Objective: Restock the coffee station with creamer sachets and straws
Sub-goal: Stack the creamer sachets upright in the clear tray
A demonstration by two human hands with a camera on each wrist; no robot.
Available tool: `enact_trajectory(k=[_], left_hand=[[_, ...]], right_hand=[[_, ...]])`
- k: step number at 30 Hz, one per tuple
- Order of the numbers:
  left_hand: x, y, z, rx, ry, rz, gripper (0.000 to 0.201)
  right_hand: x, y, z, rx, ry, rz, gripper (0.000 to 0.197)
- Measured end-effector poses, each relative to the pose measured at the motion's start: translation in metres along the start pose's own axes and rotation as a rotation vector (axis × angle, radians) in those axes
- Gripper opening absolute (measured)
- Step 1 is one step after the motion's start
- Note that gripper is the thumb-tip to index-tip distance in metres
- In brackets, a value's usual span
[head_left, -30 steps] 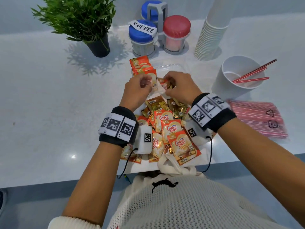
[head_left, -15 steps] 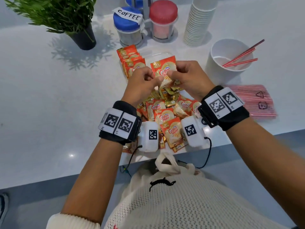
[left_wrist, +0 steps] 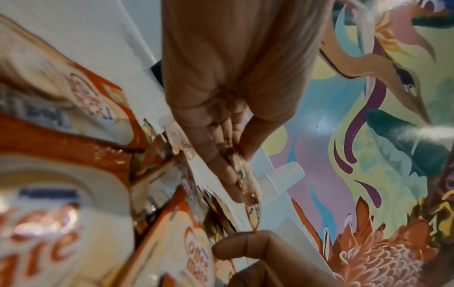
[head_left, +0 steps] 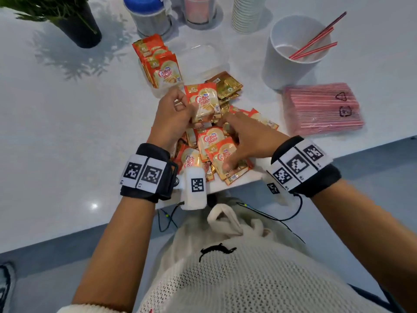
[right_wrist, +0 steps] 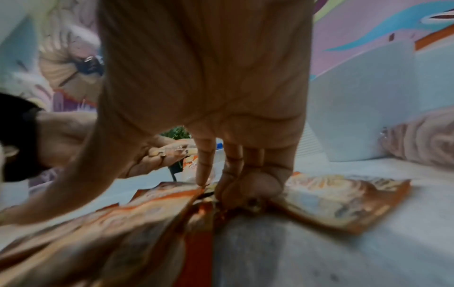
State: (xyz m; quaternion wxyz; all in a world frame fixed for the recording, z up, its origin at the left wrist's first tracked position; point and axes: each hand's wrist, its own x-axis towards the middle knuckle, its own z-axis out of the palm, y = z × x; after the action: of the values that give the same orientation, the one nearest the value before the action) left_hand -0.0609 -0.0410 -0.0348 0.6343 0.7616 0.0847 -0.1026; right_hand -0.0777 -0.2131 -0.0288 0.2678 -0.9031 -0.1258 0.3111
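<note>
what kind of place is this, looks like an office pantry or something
Probably a self-serve coffee corner, in an office or café. A white counter holds a stack of paper cups, lidded jars, a heap of creamer sachets and a pack of straws.

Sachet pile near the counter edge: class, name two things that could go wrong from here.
1. The sachet pile reaches the counter edge; the right hand digging in may push sachets off.
2. The left hand holds one sachet by its side; it could slip before reaching the clear tray.
</note>
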Motion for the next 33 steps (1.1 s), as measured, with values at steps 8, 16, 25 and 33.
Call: enact_trajectory(k=[8, 16, 25, 33], left_hand=[[-0.004, -0.001, -0.002, -0.081, 0.041, -0.02, 0.025], [-0.002, -0.009, -0.004, -0.049, 0.11, -0.049, 0.016], [-0.005, 0.006, 0.014, -0.097, -0.027, -0.059, 0.017], [-0.003, -0.001, 0.013, 0.008, -0.019, -0.041, 0.035]], right_hand=[[0.01, 0.0, 0.005, -0.036, 0.125, 0.004, 0.06], [0.011, 0.006, -0.025, 0.404, 0.337, -0.09, 0.027], [0.032, -0.006, -0.03, 0.412, 0.358, -0.075, 0.026], [0.042, -0.01, -0.022, 0.484, 0.398, -0.099, 0.021]])
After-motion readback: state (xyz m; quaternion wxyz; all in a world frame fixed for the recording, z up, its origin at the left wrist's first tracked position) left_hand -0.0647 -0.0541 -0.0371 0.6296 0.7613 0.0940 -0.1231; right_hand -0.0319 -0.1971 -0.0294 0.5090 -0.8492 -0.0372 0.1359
